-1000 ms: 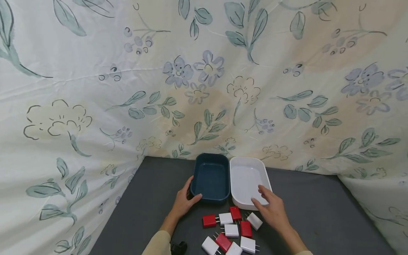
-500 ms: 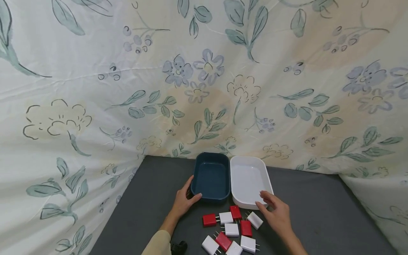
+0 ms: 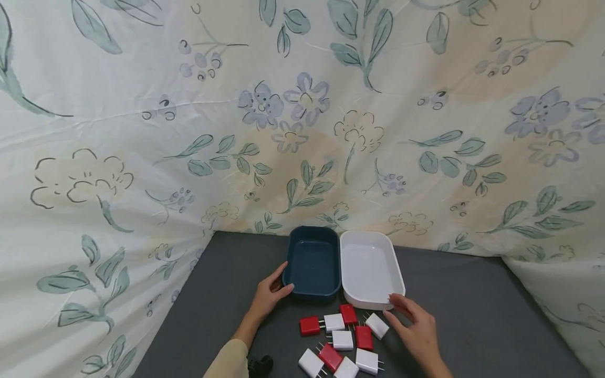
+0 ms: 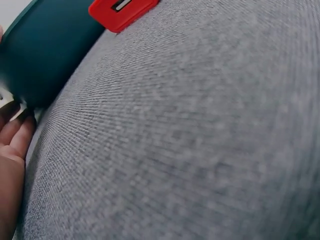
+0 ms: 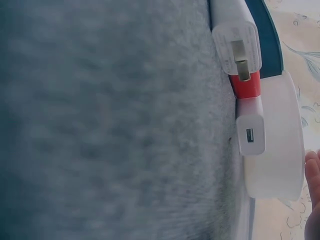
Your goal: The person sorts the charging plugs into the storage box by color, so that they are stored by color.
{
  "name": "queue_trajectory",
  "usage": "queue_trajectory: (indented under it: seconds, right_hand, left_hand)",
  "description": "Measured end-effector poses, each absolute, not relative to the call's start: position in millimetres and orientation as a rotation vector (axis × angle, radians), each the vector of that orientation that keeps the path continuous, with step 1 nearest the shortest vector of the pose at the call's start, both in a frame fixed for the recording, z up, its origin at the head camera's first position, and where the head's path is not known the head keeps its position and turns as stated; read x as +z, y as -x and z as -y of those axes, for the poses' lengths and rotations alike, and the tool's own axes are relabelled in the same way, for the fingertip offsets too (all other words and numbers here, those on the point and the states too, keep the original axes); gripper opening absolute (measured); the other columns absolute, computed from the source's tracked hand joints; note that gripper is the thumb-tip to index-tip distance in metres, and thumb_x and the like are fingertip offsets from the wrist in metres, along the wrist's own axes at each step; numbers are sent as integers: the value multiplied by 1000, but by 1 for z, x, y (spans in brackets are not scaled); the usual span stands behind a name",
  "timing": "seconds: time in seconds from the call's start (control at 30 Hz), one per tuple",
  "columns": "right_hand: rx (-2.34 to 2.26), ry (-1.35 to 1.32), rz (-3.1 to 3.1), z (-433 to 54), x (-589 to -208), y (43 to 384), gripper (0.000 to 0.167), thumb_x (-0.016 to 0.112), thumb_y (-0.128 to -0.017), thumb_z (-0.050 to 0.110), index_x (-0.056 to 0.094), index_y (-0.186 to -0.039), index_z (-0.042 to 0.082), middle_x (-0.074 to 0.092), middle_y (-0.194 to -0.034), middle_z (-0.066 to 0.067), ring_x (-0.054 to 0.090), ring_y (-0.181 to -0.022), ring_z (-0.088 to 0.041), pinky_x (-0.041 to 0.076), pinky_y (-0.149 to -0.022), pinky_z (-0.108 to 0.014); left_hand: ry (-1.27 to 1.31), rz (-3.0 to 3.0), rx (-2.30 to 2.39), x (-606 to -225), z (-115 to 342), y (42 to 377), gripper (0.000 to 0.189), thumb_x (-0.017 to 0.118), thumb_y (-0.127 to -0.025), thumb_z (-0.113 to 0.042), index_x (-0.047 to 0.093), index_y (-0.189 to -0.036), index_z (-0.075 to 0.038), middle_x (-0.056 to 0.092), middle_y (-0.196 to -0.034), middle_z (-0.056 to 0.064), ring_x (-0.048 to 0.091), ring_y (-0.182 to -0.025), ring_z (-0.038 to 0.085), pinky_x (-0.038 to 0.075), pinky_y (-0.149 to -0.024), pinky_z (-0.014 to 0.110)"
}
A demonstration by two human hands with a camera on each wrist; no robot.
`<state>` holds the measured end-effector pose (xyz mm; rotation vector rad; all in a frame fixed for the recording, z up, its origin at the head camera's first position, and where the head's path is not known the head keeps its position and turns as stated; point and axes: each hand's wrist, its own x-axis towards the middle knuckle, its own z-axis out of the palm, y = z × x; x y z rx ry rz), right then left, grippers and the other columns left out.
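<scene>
Head: blue tray (image 3: 314, 265), white tray (image 3: 369, 268), standing along the surface (image 3: 458, 304), far edge; your left hand (image 3: 267, 298), unclenched, is touching the former's near-left corner; your right hand (image 3: 416, 328), loose, is sitting by the latter's near-right. Left wrist: red charger (image 4: 116, 19), lying near blue. Right wrist: white chargers (image 5: 255, 112), lying before white.

Left sleeve (image 3: 229, 361), bottom edge of head view, left of centre: pale cream, plain, ends short of wrist. Left hand (image 3: 268, 295), right hand (image 3: 417, 326): bare. Visible right forearm (image 3: 437, 363), lower right: also bare.
</scene>
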<state>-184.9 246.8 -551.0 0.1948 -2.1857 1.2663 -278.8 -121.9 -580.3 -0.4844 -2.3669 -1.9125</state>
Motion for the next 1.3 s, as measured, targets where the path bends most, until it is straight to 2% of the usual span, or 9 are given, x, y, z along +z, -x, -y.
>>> queue_trajectory:
  seconds: [0.1, 0.23, 0.37, 0.47, 0.57, 0.87, 1.07, 1.3]
  right_hand:
    - [1241, -148, 2200, -248, -553, 179, 47, 86, -66, -4, 71, -110, 4, 73, -104, -12, 65, -93, 7, 50, -83, -8]
    - [1259, -106, 2203, -247, -553, 172, 46, 86, -67, -2, 71, -110, 3, 74, -104, -12, 65, -93, 7, 51, -82, -8]
    - [1302, -82, 2211, -246, -553, 167, 44, 86, -68, 0, 71, -109, 2, 74, -103, -14, 66, -92, 6, 52, -81, -9]
    - [1312, -15, 2247, -246, -556, 166, 43, 86, -69, 2, 71, -108, 3, 74, -103, -13, 67, -91, 5, 51, -81, -8]
    - [1290, 63, 2314, -246, -560, 165, 44, 87, -69, 7, 71, -110, 6, 74, -104, -9, 66, -91, 6, 50, -80, -7]
    - [1307, 65, 2362, -244, -580, 161, 51, 88, -66, 5, 69, -113, 0, 73, -104, -14, 66, -89, 5, 51, -77, -7]
    - [1294, 132, 2452, -241, -585, 160, 54, 89, -64, 6, 69, -114, 2, 73, -107, -11, 66, -91, 2, 53, -79, -11]
    - [1267, 183, 2509, -237, -588, 161, 57, 90, -63, 7, 69, -115, 2, 73, -109, -11, 66, -93, -3, 56, -79, -18]
  left_hand:
    - [469, 2347, -1973, -588, 124, 283, 66, 71, -90, -20, 41, -149, -16, 42, -152, 13, 54, -129, 30, 48, -101, 27]
    - [451, 2297, -2045, -591, 125, 286, 67, 73, -88, -16, 43, -148, -15, 45, -150, 15, 55, -127, 33, 49, -97, 23]
    - [418, 2314, -2028, -589, 124, 286, 67, 73, -87, -16, 43, -148, -16, 45, -151, 14, 54, -129, 33, 48, -102, 31]
    - [424, 2329, -2020, -581, 124, 282, 68, 73, -88, -17, 42, -148, -12, 43, -151, 17, 51, -131, 36, 44, -105, 43]
    - [446, 2345, -2030, -570, 124, 276, 70, 72, -88, -19, 39, -149, -8, 40, -152, 19, 49, -132, 38, 41, -106, 49]
    - [461, 2390, -2001, -557, 124, 269, 70, 71, -90, -24, 38, -150, -9, 40, -153, 16, 48, -133, 36, 41, -107, 48]
    - [440, 2399, -2001, -558, 124, 269, 70, 71, -90, -23, 38, -150, -10, 40, -153, 13, 47, -135, 35, 40, -108, 47]
    - [447, 2402, -1996, -558, 123, 269, 67, 68, -92, -18, 37, -150, -8, 39, -153, 19, 47, -135, 37, 40, -109, 48]
